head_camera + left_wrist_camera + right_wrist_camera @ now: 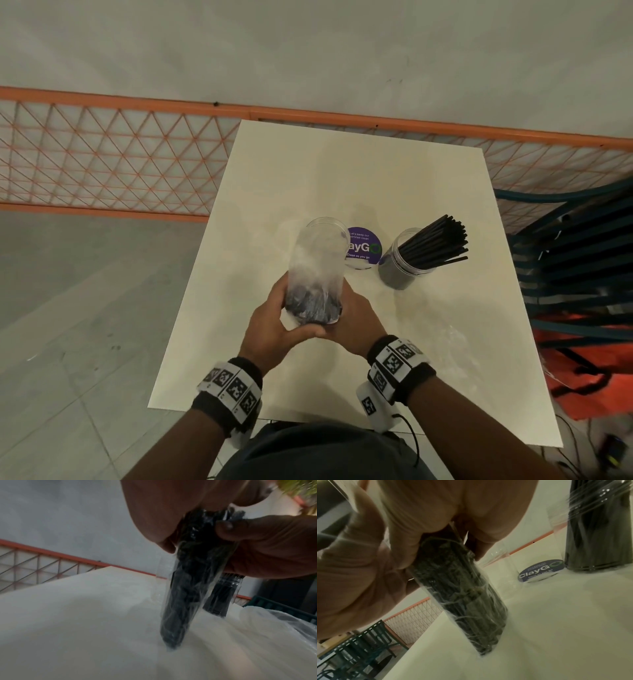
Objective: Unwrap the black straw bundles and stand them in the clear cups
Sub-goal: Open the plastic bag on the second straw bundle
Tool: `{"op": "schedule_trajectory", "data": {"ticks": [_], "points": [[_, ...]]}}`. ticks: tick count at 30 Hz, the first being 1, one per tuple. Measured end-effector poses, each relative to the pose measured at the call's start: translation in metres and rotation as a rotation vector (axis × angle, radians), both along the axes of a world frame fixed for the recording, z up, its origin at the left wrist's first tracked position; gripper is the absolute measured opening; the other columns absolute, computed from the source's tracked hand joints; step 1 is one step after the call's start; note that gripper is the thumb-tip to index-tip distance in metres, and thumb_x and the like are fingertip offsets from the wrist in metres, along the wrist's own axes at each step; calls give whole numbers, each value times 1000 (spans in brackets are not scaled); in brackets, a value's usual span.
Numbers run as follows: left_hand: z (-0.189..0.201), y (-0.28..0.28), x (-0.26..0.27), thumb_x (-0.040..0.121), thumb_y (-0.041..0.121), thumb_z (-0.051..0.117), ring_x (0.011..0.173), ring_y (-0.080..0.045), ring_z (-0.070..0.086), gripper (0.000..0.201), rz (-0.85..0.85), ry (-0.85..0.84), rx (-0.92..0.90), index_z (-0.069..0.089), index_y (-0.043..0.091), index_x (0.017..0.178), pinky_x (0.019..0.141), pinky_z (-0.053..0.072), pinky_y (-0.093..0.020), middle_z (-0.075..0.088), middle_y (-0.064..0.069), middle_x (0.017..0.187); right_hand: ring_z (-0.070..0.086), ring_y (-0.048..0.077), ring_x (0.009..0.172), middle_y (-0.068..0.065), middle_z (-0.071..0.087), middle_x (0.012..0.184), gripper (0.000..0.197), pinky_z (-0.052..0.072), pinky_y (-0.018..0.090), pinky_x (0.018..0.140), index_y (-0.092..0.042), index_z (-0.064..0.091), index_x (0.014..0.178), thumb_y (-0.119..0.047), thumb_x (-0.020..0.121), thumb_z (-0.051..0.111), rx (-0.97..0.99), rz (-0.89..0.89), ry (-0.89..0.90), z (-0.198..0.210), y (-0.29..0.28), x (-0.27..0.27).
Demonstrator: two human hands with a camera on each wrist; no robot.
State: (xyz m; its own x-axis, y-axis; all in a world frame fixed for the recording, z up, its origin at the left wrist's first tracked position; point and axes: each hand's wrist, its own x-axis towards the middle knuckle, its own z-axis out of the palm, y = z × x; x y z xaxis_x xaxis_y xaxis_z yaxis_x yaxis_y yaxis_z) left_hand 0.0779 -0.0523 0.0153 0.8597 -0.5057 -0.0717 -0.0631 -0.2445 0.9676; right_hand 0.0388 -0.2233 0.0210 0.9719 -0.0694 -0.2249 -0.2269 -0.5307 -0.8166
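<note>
A: What do the containers hold?

B: The clear cup [406, 260] on the right of the pale, smooth surface [308, 171] is packed with loose black straws [436, 245], fanning out above its rim.

A: And the other bundle?

B: The wrapped bundle [313, 274] stands near the middle, its lower end on the surface, crinkled clear film around thin black tubes. The left hand [277, 318] and right hand [356, 322] both grasp its top end.

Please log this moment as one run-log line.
both hands grip wrapped straw bundle on table | one cup filled
</note>
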Motion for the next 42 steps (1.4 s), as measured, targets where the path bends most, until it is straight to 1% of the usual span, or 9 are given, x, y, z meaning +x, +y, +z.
{"op": "schedule_trajectory", "data": {"ticks": [5, 9, 16, 19, 22, 25, 32, 38, 42], "points": [[-15, -4, -3, 75, 56, 71, 110, 9, 61, 61, 24, 3, 42, 43, 52, 128, 90, 51, -15, 65, 33, 116, 62, 0, 92, -19, 62, 106, 72, 46, 5, 74, -31, 46, 123, -35, 64, 88, 71, -72, -8, -1, -7, -2], [-10, -11, 1, 83, 52, 65, 105, -1, 66, 40, 21, -4, -3, 51, 50, 120, 88, 54, -21, 69, 23, 111, 65, -5, 93, -23, 65, 101, 65, 54, 16, 80, -40, 48, 116, -35, 64, 87, 123, -183, -64, -2, -10, -8], [-13, -6, 7, 80, 29, 82, 115, 3, 60, 69, -14, 8, 34, 42, 33, 136, 92, 51, -16, 61, 19, 127, 44, 8, 119, -9, 43, 135, 94, 40, 26, 101, -32, 34, 141, -56, 62, 81, -55, -15, -20, -5, -11, -12], [-14, -2, 10, 79, 38, 81, 116, -6, 60, 70, -13, -45, 111, 42, 32, 137, 94, 53, -25, 62, 13, 129, 52, 0, 104, -12, 41, 126, 96, 50, 16, 85, -37, 34, 142, -51, 60, 83, 123, -122, -62, -1, -17, -18], [-14, -2, 13, 75, 66, 68, 106, -16, 54, 74, -15, -286, 341, 47, 29, 135, 88, 50, -35, 60, 2, 123, 58, 2, 88, -11, 51, 111, 62, 53, 15, 67, -43, 50, 120, -58, 64, 73, 177, -277, -176, 12, -17, -17], [-15, -4, 13, 75, 51, 79, 103, -8, 56, 77, 20, -126, 247, 42, 34, 140, 83, 55, -27, 52, 7, 121, 58, 2, 78, -12, 56, 99, 40, 49, 13, 62, -47, 52, 99, -47, 69, 79, 143, -205, -128, 18, -15, -7], [-28, 3, -5, 77, 16, 85, 86, 13, 56, 46, -17, -222, 229, 62, 12, 117, 71, 44, -2, 54, 22, 98, 64, 7, 75, -3, 61, 100, 72, 54, 18, 67, -31, 48, 129, -34, 68, 85, 213, -110, 65, 6, -31, -9], [-14, 0, -1, 77, 14, 84, 86, -5, 55, 48, -65, -445, 175, 62, 14, 119, 80, 41, 0, 57, 8, 106, 55, 7, 113, -4, 56, 125, 64, 48, 25, 96, -65, 48, 111, -48, 60, 84, 154, -38, -74, 5, -27, -18], [-26, 0, 2, 75, 15, 85, 95, -6, 58, 46, -89, -358, 254, 64, 13, 116, 83, 47, -9, 64, -5, 114, 57, -8, 99, -17, 47, 126, 77, 48, 10, 85, -44, 47, 125, -38, 61, 89, 115, -7, 22, -6, -28, -16]]}}
